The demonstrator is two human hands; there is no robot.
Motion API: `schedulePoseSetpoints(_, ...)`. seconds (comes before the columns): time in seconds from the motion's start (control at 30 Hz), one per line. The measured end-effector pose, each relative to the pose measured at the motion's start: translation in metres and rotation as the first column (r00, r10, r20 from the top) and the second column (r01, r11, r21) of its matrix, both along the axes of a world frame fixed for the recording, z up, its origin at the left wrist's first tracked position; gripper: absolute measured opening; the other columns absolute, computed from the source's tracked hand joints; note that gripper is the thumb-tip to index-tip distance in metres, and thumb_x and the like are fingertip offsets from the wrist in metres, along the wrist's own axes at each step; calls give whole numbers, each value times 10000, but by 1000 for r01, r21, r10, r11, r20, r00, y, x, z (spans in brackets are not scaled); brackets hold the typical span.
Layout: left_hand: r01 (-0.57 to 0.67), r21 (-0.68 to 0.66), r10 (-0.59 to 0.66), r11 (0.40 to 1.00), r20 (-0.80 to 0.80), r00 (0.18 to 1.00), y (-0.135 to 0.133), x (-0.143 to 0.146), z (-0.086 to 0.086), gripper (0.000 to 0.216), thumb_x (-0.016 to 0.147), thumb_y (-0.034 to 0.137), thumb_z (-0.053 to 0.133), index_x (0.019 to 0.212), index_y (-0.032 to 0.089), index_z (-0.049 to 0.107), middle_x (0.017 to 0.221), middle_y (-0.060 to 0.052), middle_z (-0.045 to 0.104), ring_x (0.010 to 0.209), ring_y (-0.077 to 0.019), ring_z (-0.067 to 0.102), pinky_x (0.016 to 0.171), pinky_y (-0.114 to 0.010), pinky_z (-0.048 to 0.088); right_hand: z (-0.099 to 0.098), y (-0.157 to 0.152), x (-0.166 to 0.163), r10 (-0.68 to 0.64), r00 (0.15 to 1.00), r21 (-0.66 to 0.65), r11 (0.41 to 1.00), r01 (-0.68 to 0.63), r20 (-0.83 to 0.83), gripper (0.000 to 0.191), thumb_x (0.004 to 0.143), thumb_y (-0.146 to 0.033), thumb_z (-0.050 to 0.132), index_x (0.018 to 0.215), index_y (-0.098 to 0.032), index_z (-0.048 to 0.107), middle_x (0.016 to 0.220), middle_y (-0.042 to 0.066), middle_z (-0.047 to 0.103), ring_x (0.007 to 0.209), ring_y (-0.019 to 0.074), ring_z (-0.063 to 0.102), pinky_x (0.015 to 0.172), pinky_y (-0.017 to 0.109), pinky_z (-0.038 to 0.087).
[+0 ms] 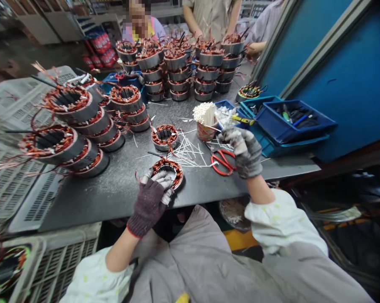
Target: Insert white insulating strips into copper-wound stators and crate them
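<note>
My left hand [153, 195], in a dark purple glove with pale fingertips, rests over the near left rim of a motor stator [178, 173] wound with copper wire. Its fingers curl onto the windings and hide part of them. My right hand [244, 151], in a grimy grey glove, is raised beside a cup [205, 132] packed with thin white sticks [204, 112]. Thumb and fingers are pinched on a thin white strip [212, 127] pointing left. Below that hand lie red-handled scissors [222, 163]. Loose white strips [188, 151] are scattered between the hands.
Another stator [164, 136] sits just behind mine. Stacked stators [74, 111] stand at left, with taller stacks [177, 75] at the back. Blue bins [299, 122] with tools are at right, beside a blue panel [344, 84]. Several people stand or sit across the table [120, 191].
</note>
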State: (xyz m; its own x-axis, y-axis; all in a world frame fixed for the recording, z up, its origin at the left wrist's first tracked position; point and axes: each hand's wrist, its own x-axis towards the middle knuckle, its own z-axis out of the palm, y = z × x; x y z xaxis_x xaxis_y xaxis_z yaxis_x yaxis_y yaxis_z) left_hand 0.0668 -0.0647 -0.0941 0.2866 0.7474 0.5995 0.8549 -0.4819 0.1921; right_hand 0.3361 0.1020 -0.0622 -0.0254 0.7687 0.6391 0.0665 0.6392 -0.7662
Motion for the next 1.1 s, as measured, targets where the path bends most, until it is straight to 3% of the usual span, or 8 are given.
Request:
schedulePoseSetpoints(0.1,-15,-55,14,998,-7,1000,-2,2,1,227,943,194,551,1156,206,630,1157,-73,740,1272,-274,622,1215,-589,319,-13,-60,1,202,962,-56,979,-194,185,184,981,-324,579,899,-234,717,1114,69,739,984,210,716,871,379,597)
schedulePoseSetpoints(0.23,-53,-128,49,990,-35,998,-4,3,0,238,966,218,519,1171,183,634,1179,-91,729,1280,-279,612,1215,-605,307,-37,-105,1,328,872,-177,943,-281,364,172,978,-257,572,929,-231,734,1070,73,751,928,186,731,826,329,613)
schedulePoseSetpoints(0.33,-50,-134,47,990,-24,999,-3,2,-1,220,970,229,520,1154,189,633,1162,-84,732,1263,-265,622,1211,-592,319,-52,-103,0,413,776,-184,910,-371,476,177,970,-298,586,1004,-245,752,1100,68,765,1030,206,732,911,359,614)
schedulePoseSetpoints(0.43,-40,-114,40,993,-2,999,-2,1,-2,203,969,230,532,1143,204,634,1158,-65,737,1261,-247,624,1213,-569,325,-56,-89,1,458,756,-257,889,-379,468,206,974,-340,588,1047,-255,761,1150,55,764,1116,221,713,932,368,613)
schedulePoseSetpoints(0.57,-36,-98,37,995,15,999,-3,2,-2,185,977,238,539,1131,207,637,1179,-61,735,1270,-235,623,1221,-546,321,-44,-89,6,298,919,-313,926,-213,256,209,983,-365,591,1049,-249,751,1039,64,778,874,213,747,779,369,635)
schedulePoseSetpoints(0.63,-31,-120,35,992,31,999,-3,3,-1,175,982,249,535,1117,209,639,1175,-56,738,1276,-234,622,1229,-547,309,-34,-103,10,244,952,-281,942,-186,187,199,995,-343,566,996,-254,744,1091,75,760,923,226,737,804,390,624)
schedulePoseSetpoints(0.83,-32,-121,36,992,32,999,-3,4,0,140,978,245,539,1081,204,623,1135,-53,743,1273,-244,625,1233,-569,305,-24,-158,10,571,777,-262,818,-512,266,218,982,-157,532,1103,-252,686,1209,65,713,1080,186,700,902,321,587)
schedulePoseSetpoints(1.1,-118,-56,120,991,46,992,-3,14,-1,108,969,225,537,1070,204,569,1060,-55,745,1210,-256,658,1208,-580,362,-36,-141,-32,548,791,-244,834,-494,271,205,1005,-218,509,1062,-228,706,1141,68,742,1030,172,720,914,298,593)
